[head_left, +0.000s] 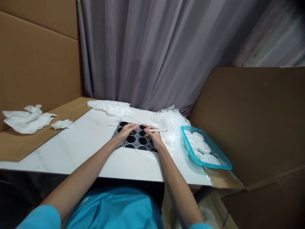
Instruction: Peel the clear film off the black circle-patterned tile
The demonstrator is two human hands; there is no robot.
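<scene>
A dark sheet printed with rows of black circles point(131, 139) lies flat on the white table, under both hands. My left hand point(125, 132) is over its left half, fingers curled and thumb drawn in; whatever they pinch is too small to make out. Over the right half, my right hand point(153, 136) is closed on a slim white pen-like stick point(159, 130), which points right. The two hands' fingertips face each other, a short gap apart.
A heap of clear-white stringy plastic point(172, 127) lies right of the sheet. Beside it, a blue basket point(225, 165) holds white bundles. A white plastic bag point(109, 107) lies at the back. Crumpled tissues point(30, 119) rest on cardboard at left. Cardboard walls point(252, 121) and a grey curtain point(143, 47) surround the table.
</scene>
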